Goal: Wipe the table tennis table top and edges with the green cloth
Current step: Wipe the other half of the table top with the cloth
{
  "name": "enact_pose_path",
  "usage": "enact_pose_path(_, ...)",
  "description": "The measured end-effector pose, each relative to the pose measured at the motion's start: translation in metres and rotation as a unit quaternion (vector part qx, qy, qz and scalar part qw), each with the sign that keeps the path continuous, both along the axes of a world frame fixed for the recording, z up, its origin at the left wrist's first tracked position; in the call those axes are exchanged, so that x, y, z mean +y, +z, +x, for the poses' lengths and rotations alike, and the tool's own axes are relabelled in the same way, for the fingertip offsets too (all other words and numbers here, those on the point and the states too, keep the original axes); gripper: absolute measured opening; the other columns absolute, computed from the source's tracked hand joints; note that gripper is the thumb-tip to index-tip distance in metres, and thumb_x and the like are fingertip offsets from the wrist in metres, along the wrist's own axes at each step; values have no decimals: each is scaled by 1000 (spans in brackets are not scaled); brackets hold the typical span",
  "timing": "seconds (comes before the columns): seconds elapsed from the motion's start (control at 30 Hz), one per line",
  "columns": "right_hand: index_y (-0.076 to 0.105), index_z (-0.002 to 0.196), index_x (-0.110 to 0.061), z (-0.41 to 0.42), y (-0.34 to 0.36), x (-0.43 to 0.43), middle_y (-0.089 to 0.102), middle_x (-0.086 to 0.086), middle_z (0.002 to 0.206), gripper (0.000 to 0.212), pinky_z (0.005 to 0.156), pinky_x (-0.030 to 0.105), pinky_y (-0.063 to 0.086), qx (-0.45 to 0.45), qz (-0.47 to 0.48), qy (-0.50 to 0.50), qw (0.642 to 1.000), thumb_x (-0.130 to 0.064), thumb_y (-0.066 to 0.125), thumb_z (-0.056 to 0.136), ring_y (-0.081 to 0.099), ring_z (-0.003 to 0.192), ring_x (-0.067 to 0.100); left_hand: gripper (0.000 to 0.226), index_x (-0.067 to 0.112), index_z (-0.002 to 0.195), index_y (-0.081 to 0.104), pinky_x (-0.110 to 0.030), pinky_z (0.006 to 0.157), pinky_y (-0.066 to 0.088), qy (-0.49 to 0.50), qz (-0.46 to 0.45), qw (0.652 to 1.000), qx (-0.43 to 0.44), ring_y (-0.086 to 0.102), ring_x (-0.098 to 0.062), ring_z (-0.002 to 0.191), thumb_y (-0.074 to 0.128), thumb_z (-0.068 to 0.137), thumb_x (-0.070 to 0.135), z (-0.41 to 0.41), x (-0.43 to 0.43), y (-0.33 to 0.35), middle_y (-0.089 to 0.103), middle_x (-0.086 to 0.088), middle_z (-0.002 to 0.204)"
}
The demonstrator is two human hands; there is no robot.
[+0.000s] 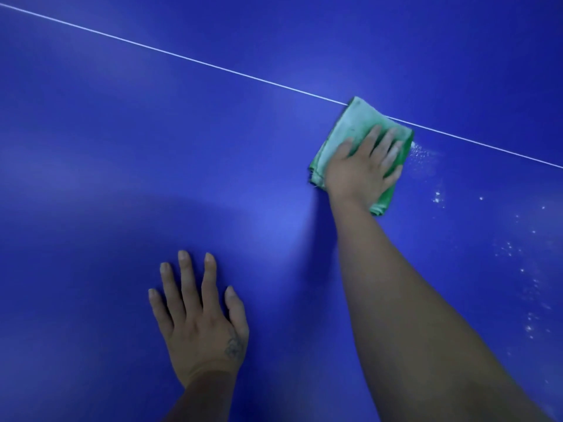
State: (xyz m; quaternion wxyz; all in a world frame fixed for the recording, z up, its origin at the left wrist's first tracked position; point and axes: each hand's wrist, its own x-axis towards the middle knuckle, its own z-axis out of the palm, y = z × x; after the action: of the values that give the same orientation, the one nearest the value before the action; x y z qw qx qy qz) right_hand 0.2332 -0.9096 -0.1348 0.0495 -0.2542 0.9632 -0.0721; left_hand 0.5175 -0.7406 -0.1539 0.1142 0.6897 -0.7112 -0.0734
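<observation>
Left hand (pixel 201 324) flat on blue tabletop (pixel 122 147); specks (pixel 438 197), perhaps dust.

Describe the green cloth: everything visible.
The green cloth is folded into a rough rectangle of soft-looking fabric, pale and faded on top with darker green edges. It lies flat on the blue table top, its far corner covering the white line. The right hand presses on it with straight, spread fingers, and white specks lie just to its right.

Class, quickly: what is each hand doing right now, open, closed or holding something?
Left hand: open, flat on the table.
Right hand: open, straight fingers pressing the green cloth onto the table.
</observation>
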Motion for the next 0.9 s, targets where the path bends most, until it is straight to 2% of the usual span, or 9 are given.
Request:
enact_pose_path(0.1,13,175,-19,40,-2,-9,4,6,183,69,134,57,2,21,-1,26,999,-47,26,113,-1,169,27,63,15,164,45,-65,132,16,1,-4,1000,6,17,-37,166,45,105,37,0,1,-1,24,-11,178)
enact_pose_path(0.27,26,173,-22,114,-9,-3,14,8,182,68,133,58,5,41,-42,188,980,-48,31,110,9,169,30,64,15,164,45,-65,132,15,-1,7,1000,2,15,-36,167,46,104,37,1,0,-1,23,-11,179)
enact_pose_path(0.4,37,169,-26,107,-14,40,23,5,180,65,134,55,11,49,-56,287,955,-52,38,109,19,167,26,65,16,165,43,-63,133,12,-4,3,1000,-1,14,-35,167,45,104,38,2,0,-2,21,-10,179)
enact_pose_path(0.47,39,169,-27,75,-13,59,24,3,180,65,134,52,13,60,-48,269,960,-53,40,109,21,167,25,65,17,166,42,-63,133,12,-5,0,1000,0,14,-35,167,44,104,38,3,1,-3,21,-9,180)
enact_pose_path(0.6,29,172,-26,4,-5,92,18,4,181,66,133,55,13,50,-5,124,991,-51,36,111,14,168,26,65,19,167,40,-63,133,13,0,8,1000,5,11,-34,168,44,105,38,1,2,-2,19,-8,180)
enact_pose_path(0.73,19,174,-21,9,-4,94,9,6,183,69,133,60,8,29,1,41,999,-51,25,112,7,169,28,64,18,166,41,-62,133,13,0,7,1000,9,12,-34,168,45,105,37,1,1,-3,21,-9,180)
enact_pose_path(0.8,19,174,-20,39,-3,91,10,8,182,71,133,59,8,41,0,45,998,-51,22,110,9,169,29,63,18,166,41,-62,133,14,-1,1,1000,9,12,-34,167,45,106,37,2,2,-3,21,-10,179)
enact_pose_path(0.9,27,172,-19,93,-5,99,17,10,181,69,134,58,10,58,-25,129,990,-49,34,110,15,168,31,62,17,165,43,-62,133,15,-3,-10,1000,5,16,-36,167,44,106,37,2,2,-4,22,-10,179)
